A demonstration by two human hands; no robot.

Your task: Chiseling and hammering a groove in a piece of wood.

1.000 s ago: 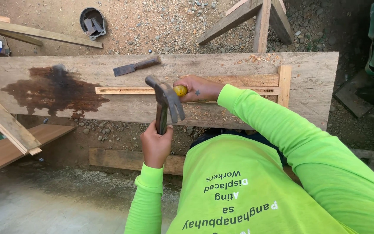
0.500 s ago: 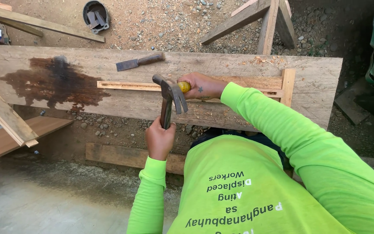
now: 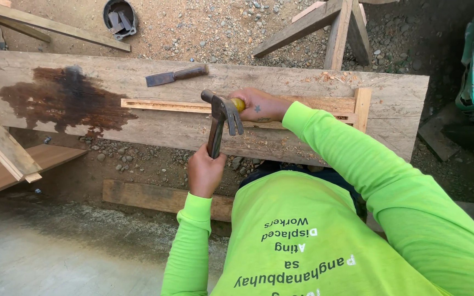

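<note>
Your left hand (image 3: 205, 172) is wrapped tight around the handle of a claw hammer (image 3: 220, 118), grip closed, the handle rising up from your fist and the steel head sitting just above the wide plank (image 3: 138, 123) that serves as your surface. The hammer head is right beside your right hand (image 3: 259, 104), almost touching it. That right hand is closed too, fingers curled around a tool with a yellow handle (image 3: 239, 103); only the rounded yellow end shows, so what kind of tool it is I cannot tell. Your right hand rests on a thin wooden strip (image 3: 165, 104) lying lengthwise along the plank, with a short upright piece (image 3: 362, 108) meeting it at the far right end. Sawdust and chips are scattered around your hand. A chisel-like blade with a brown handle (image 3: 175, 75) lies loose on the plank, apart from both hands. A dark stain (image 3: 64, 98) spreads over the plank's left part. Beyond the plank there is gravel ground (image 3: 220, 27), a small bucket (image 3: 120, 16) and a wooden trestle (image 3: 336, 27).
</note>
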